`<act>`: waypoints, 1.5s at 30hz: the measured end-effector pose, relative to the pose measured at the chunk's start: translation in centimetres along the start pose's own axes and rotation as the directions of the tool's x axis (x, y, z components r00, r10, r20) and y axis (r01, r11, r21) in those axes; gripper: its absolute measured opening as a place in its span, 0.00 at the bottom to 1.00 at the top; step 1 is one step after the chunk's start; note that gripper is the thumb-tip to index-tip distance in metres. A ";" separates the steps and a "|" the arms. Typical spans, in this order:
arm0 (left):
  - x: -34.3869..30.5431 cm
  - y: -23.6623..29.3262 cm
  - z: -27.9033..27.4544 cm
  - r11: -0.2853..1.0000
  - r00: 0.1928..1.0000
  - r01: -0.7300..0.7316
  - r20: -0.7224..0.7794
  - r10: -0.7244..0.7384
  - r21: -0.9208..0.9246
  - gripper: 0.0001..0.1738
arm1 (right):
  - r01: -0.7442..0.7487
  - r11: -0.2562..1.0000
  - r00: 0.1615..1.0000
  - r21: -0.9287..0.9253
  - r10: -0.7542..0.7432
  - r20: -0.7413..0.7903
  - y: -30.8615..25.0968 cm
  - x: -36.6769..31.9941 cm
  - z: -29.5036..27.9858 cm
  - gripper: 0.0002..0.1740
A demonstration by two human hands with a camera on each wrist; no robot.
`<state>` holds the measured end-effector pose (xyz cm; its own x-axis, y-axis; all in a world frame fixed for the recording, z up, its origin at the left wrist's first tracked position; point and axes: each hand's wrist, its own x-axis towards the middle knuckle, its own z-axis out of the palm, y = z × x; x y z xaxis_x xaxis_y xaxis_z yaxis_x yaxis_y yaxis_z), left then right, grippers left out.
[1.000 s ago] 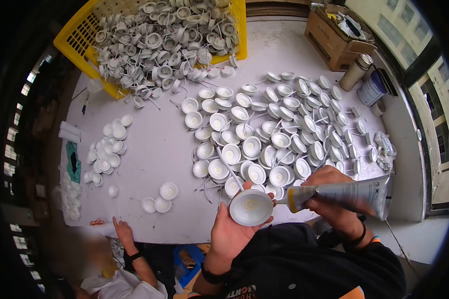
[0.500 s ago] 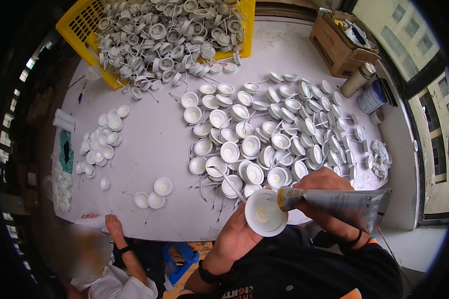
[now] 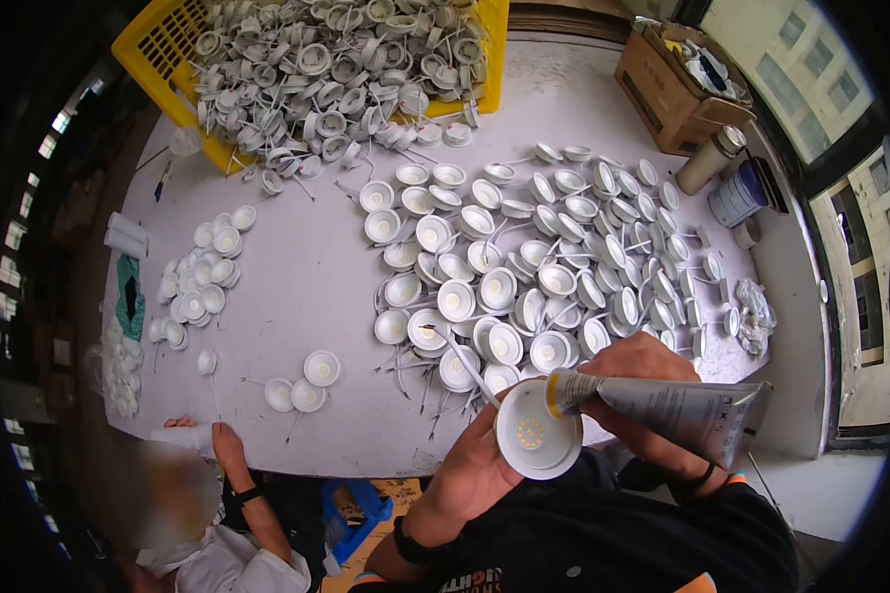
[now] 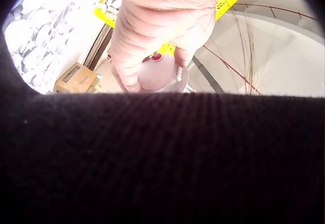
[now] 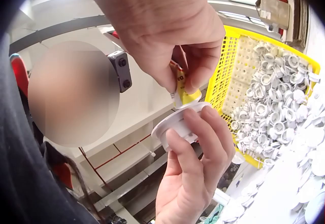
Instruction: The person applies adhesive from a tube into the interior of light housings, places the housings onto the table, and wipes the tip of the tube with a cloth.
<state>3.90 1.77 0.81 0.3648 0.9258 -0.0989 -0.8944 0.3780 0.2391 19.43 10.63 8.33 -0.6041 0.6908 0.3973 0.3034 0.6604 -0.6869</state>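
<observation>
In the head view my left hand (image 3: 470,474) holds a white round LED downlight (image 3: 539,440), its face and ring of yellow LEDs turned up and a white cable trailing off it. The right wrist view shows the fingers (image 5: 188,158) curled round the lamp's back and rim. My right hand (image 3: 648,361) grips a silver squeeze tube (image 3: 687,410) lying nearly level. Its yellow end (image 5: 187,96) is right at the lamp's rim, and the tip is hidden inside the dish. Many similar downlights (image 3: 497,289) cover the table beyond my hands.
A yellow crate (image 3: 496,59) heaped with white lamp housings stands at the back. Smaller lamp groups (image 3: 203,272) lie to the left. Another person's hand (image 3: 229,450) is at the front left edge. A cardboard box (image 3: 663,94), flask (image 3: 712,158) and can (image 3: 737,193) line the right.
The downlight has moved right and tilted, from resting on my flatter left palm to being gripped by the fingers. The tube's yellow end now overlaps the dish. In the last half second little moved.
</observation>
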 end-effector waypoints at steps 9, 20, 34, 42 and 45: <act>0.3 -0.3 -0.3 0.999 1.000 0.013 -0.019 -0.014 -0.046 0.31 | -0.094 0.983 0.995 0.157 0.095 -0.002 0.0 -0.7 0.5 0.13; 0.0 0.1 -1.0 0.997 0.999 -0.009 -0.049 0.006 -0.071 0.29 | 0.036 0.997 0.998 -0.068 -0.033 0.044 0.4 -0.2 0.1 0.15; -0.1 0.5 -1.1 0.991 0.988 -0.136 -0.066 0.137 0.018 0.31 | -0.062 0.976 0.954 0.209 -0.003 0.301 -0.5 0.5 -1.3 0.11; 0.1 -0.2 -2.2 0.989 0.992 -0.113 0.041 0.117 -0.091 0.32 | 0.000 0.973 0.999 0.231 -0.010 0.041 0.1 0.2 1.9 0.12; -0.1 -0.3 -1.8 0.992 0.992 -0.126 -0.009 0.126 -0.026 0.31 | 0.010 0.992 1.000 0.129 -0.009 -0.009 0.1 0.2 2.3 0.11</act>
<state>3.70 1.51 -0.98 0.2472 0.9659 -0.0768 -0.9397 0.2583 0.2242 17.66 10.11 6.94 -0.5998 0.6876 0.4092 0.1998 0.6239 -0.7555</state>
